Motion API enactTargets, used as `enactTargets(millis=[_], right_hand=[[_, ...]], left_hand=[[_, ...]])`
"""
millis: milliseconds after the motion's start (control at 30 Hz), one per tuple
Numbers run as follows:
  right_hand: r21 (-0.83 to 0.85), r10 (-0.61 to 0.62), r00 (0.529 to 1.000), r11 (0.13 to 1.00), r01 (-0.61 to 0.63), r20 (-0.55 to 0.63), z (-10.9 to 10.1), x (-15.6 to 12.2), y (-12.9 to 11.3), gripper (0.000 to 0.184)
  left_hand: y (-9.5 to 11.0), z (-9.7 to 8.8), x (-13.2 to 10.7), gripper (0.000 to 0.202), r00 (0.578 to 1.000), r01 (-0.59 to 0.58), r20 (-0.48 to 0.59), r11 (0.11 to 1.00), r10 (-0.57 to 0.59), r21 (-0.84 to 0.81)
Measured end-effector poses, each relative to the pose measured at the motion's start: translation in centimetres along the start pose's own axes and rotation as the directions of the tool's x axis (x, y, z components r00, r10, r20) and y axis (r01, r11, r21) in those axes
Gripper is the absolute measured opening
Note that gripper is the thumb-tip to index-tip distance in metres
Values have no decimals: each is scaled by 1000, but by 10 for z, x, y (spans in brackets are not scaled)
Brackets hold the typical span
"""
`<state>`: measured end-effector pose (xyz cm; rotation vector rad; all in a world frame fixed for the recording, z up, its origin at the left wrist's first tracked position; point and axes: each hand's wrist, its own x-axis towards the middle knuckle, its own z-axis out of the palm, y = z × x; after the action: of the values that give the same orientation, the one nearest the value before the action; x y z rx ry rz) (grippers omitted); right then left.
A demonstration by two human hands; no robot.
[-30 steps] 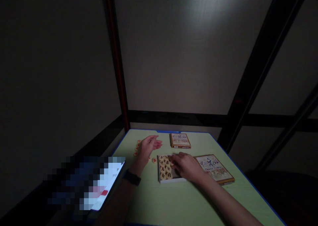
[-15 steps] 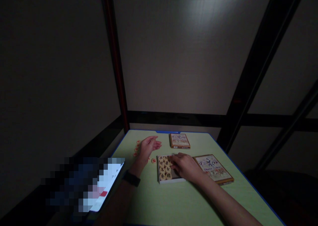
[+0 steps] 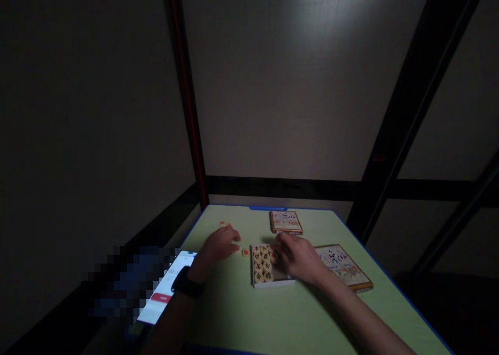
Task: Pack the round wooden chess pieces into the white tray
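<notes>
A white tray [image 3: 273,284] on the green table [image 3: 273,318] holds several round pale game pieces [image 3: 262,264] with dark marks. My right hand [image 3: 299,257] lies over the tray's right side. Its fingers are bent and pinch a red-marked piece [image 3: 274,253] at the tray's far right corner. My left hand [image 3: 219,244], with a dark watch [image 3: 187,284] on the wrist, rests palm down left of the tray. Its fingers are curled over the table, and what they cover is hidden. One loose red-marked piece [image 3: 245,252] lies between this hand and the tray.
A small printed box [image 3: 286,221] lies at the table's far edge. A larger printed box lid [image 3: 346,267] lies right of the tray. Two loose pieces [image 3: 224,223] sit far left. A lit phone [image 3: 166,288] lies at the near left. Dark frame bars stand behind; the light is dim.
My left hand has drawn back from the far-left pieces toward me and its fingers have curled. My right hand has shifted slightly toward the tray's far right corner.
</notes>
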<state>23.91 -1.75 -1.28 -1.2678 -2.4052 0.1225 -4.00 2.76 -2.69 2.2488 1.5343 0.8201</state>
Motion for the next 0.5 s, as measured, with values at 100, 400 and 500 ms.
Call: enactTargets(millis=[100, 400, 500], right_hand=[[-9, 39, 998, 999, -39, -47, 3, 2, 3, 23], [-94, 52, 999, 994, -51, 8, 9, 3, 7, 23], [-110, 42, 999, 993, -42, 4, 9, 4, 7, 24]], left_hand=[[-13, 5, -16, 24, 992, -79, 112, 976, 57, 201], [-14, 11, -14, 17, 978, -160, 171, 952, 117, 262], [-8, 14, -12, 11, 979, -144, 180, 949, 95, 280]])
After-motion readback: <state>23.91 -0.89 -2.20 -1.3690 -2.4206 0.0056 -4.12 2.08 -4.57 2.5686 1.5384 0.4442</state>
